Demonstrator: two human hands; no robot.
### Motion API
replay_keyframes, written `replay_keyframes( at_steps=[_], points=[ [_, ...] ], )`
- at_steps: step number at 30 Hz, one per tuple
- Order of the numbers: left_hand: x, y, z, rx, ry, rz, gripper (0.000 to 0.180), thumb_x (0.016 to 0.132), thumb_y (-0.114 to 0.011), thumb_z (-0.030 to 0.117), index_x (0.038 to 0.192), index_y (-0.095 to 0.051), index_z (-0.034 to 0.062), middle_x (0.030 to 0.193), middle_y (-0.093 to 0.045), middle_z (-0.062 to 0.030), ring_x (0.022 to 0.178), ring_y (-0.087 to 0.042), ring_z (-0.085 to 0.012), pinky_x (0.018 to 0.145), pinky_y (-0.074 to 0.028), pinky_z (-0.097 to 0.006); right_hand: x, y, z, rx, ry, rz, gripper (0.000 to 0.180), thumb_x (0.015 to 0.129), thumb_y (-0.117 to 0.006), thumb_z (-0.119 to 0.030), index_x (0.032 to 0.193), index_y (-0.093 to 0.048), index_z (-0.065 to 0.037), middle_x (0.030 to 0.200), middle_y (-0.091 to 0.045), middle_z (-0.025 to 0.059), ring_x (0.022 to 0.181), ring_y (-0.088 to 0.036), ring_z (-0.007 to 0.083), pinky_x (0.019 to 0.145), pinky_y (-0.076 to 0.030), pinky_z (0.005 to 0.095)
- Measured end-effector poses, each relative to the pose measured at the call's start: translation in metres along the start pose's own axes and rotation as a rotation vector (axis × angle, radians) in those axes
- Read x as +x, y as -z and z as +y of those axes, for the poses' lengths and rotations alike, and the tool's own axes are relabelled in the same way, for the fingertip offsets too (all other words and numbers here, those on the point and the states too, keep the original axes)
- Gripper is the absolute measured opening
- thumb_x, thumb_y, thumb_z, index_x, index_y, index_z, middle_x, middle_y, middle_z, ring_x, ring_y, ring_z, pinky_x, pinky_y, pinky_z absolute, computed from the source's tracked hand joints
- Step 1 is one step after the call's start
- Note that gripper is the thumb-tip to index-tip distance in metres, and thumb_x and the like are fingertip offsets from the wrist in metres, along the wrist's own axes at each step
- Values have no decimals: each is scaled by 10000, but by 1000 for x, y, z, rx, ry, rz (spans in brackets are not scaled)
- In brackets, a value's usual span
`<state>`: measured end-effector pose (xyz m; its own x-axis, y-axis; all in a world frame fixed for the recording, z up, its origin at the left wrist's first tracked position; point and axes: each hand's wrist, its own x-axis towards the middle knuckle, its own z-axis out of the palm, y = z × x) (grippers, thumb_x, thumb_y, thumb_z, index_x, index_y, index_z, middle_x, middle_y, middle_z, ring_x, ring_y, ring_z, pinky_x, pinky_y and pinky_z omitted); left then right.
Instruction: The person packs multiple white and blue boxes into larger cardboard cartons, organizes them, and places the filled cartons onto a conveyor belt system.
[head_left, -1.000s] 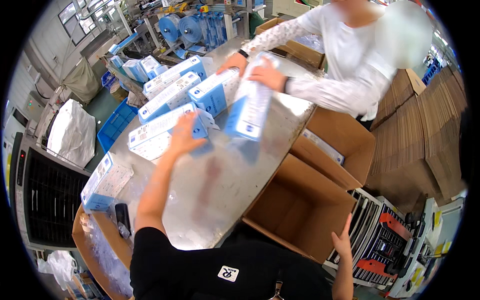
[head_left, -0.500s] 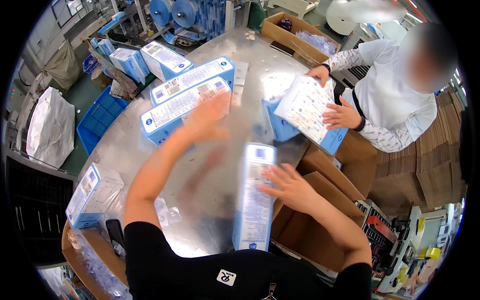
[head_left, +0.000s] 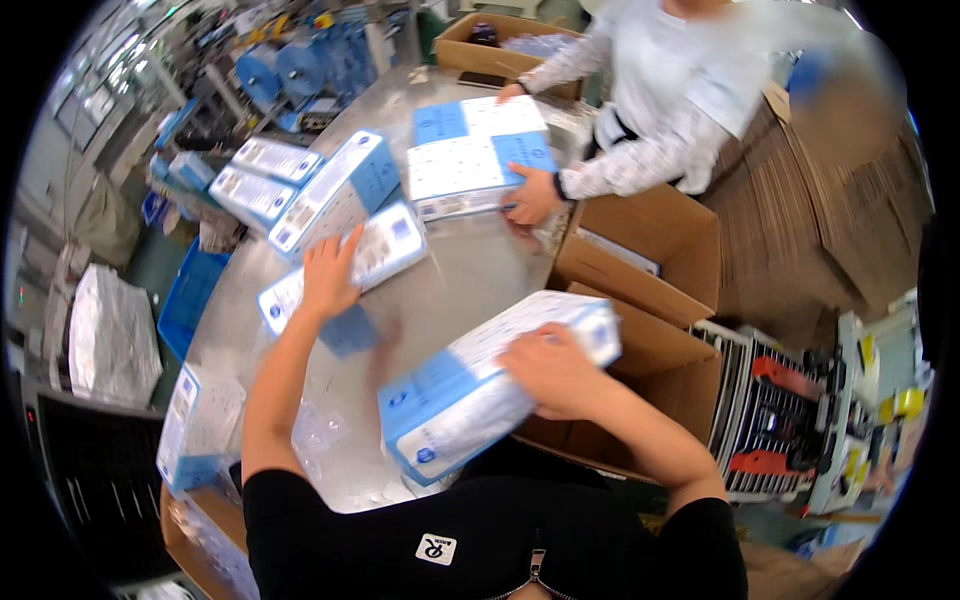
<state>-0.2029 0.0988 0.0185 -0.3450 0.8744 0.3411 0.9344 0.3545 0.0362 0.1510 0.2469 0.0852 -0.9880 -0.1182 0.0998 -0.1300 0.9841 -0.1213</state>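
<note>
My left hand (head_left: 332, 275) grips a long blue-and-white box (head_left: 392, 243) lying across the left part of the metal table, its fingers over the box's upper side. With my right hand (head_left: 548, 370) I hold another blue-and-white box (head_left: 455, 395) tilted in front of my chest, fingers bent over its patterned side. The underside of that box is hidden. Beyond my left hand, one more such box (head_left: 335, 195) stands at a slant beside two others at the table's far left edge.
Across the table, a co-worker's hands (head_left: 535, 195) hold blue-and-white boxes (head_left: 470, 165). Two open cartons (head_left: 640, 240) stand at the right. A bagged box (head_left: 200, 425) is at the near left, above a carton of clear plastic (head_left: 215, 530). Stacked flat cardboard (head_left: 800, 200) rises behind.
My left hand has closed on a box and shifted it apart from the one behind. The box at my right hand has gone from upright to tilted. The co-worker's boxes now lie flat side by side.
</note>
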Motion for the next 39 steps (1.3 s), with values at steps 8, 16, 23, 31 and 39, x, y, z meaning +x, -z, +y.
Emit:
replay_keyframes(
  at_steps=[8, 16, 23, 31, 39],
  points=[
    [-12, 11, 150, -879, -323, 282, 843, 606, -727, 63, 1342, -317, 44, 1227, -428, -206, 1122, -445, -366, 912, -383, -433, -355, 15, 9, 1580, -806, 1263, 772, 722, -660, -289, 1335, -334, 45, 1273, -486, 212, 1180, -479, 332, 971, -418, 431],
    [14, -33, 359, -789, -913, -653, 839, 652, -721, 327, 1393, -359, 173, 1190, -445, -239, 1082, -452, -385, 907, -390, -428, -364, -52, 0, 1838, -857, 1913, 572, 888, -408, -401, 1325, -411, -32, 1280, -507, 161, 1133, -520, 333, 957, -431, 453],
    [-171, -300, 315, -251, -809, -1574, 467, 815, -589, 306, 1205, -553, 52, 1234, -538, -167, 1116, -516, -288, 904, -426, -377, -273, 18, 2, 636, -947, 424, 802, 668, -730, -140, 1348, -322, -19, 1282, -405, 241, 1190, -437, 346, 959, -381, 476],
    [3, -51, 296, -375, -485, -928, 308, 805, -616, 324, 1023, -626, 106, 944, -638, -140, 958, -586, -307, 787, -485, -414, -223, -249, 61, 376, -769, -652, 884, 747, -600, -54, 1457, -129, -291, 1313, -382, 219, 1221, -378, 376, 1015, -260, 559],
    [92, -38, -34, 23, 408, -193, 997, 614, -726, 423, 1373, -265, -29, 1146, -482, -311, 1058, -483, -415, 910, -409, -436, -117, -186, 56, 723, -525, -551, 477, 780, -615, -187, 1233, -501, -92, 976, -638, 175, 899, -617, 336, 781, -495, 386]
  ],
)
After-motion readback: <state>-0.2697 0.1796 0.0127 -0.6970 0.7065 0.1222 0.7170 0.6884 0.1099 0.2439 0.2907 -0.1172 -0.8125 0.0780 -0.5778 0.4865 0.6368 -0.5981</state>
